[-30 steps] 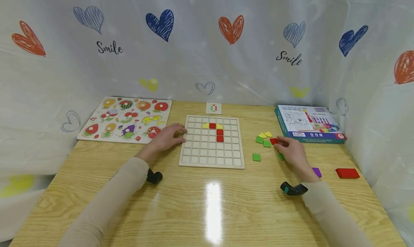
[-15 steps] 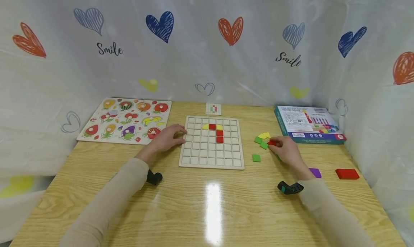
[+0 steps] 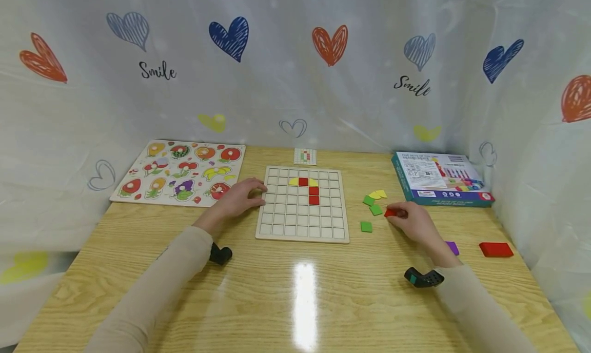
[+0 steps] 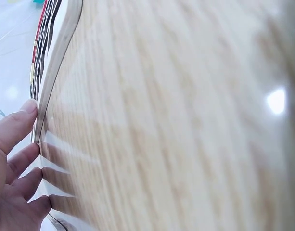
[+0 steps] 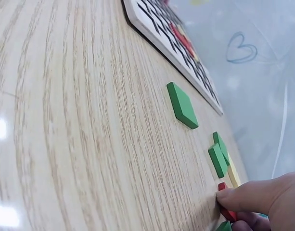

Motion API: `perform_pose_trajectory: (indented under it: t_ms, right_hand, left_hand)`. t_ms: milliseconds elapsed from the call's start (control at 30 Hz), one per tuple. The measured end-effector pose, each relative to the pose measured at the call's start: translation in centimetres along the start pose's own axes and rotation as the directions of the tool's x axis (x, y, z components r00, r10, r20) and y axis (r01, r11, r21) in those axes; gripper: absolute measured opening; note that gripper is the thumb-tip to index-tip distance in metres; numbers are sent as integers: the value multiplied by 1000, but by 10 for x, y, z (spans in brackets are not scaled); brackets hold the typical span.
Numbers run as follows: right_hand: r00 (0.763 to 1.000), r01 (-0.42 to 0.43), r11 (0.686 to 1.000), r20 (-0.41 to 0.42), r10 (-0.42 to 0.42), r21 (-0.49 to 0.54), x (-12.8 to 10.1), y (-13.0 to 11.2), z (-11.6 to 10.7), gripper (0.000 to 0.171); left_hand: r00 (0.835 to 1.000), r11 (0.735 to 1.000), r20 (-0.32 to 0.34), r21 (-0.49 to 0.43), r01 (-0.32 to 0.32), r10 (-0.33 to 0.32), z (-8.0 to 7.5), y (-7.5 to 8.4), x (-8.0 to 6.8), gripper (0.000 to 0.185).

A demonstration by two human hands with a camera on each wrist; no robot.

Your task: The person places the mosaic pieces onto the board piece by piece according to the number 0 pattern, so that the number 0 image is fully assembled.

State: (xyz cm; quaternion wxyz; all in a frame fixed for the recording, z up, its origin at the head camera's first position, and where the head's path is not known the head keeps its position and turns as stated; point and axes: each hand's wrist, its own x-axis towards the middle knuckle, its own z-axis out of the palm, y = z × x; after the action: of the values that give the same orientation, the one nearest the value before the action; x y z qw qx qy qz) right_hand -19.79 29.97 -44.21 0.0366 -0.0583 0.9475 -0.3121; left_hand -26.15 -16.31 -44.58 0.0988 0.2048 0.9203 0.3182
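Observation:
A wooden grid board (image 3: pixel 284 231) lies mid-table. In its cells sit several red squares (image 3: pixel 314 191) and two yellow curved pieces (image 3: pixel 293 181). My left hand (image 3: pixel 233 198) is at the board's left edge, its fingertips touching the rim in the left wrist view. To the right of the board, my right hand (image 3: pixel 414 222) pinches a red square tile (image 3: pixel 390 213) low over the table between thumb and fingers. Just left of it lie green tiles (image 3: pixel 376 210) and yellow pieces (image 3: pixel 379 194). Another green tile (image 5: pixel 224 226) is partly hidden beneath the right hand.
A pattern card (image 3: pixel 305 156) lies behind the board. At the back left is a fruit puzzle board (image 3: pixel 199 181), at the back right a boxed set (image 3: pixel 436 174). A purple piece (image 3: pixel 453 248) and a red block (image 3: pixel 496 249) lie on the right.
My right hand moved slightly left, then back toward me with the red tile, away from the yellow pieces. A green tile beside it shifted and turned. The left hand stayed in place.

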Motion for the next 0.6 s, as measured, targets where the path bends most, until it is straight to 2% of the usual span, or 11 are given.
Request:
perform_pose_trajectory:
  t_ms: [267,600]
  right_hand:
    - [1000,3,1000,3,-3,-4,-6,4,-2,40]
    - [997,61,996,-38,-63,-59,-9,6,-1,31]
  left_hand:
    - [1000,1000,-3,6,-7,7,0,0,-1,33]
    - [1000,1000,-3,13,-6,6,0,2,-1,33]
